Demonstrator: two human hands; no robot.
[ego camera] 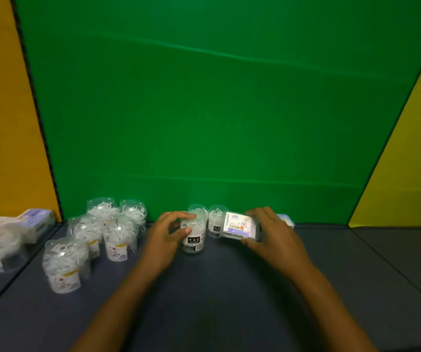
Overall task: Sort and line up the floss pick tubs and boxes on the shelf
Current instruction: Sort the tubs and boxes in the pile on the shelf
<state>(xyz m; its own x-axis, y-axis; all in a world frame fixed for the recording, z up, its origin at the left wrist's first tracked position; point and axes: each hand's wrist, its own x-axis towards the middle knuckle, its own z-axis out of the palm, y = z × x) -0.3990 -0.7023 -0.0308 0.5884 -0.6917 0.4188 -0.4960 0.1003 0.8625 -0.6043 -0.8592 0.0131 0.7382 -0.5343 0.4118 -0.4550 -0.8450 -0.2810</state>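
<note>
I hold a clear black-labelled tub point(193, 237) upright on the dark shelf point(217, 295), two more like it point(216, 221) just behind. A flat box point(240, 226) with a blue-and-white cartoon label sits tilted in my right hand, beside those tubs. Another box point(285, 219) peeks out behind it. Five yellow-banded tubs point(64, 264) of white picks cluster upright at left.

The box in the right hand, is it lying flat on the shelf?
No, the right hand holds the box tilted up, off the shelf.
</note>
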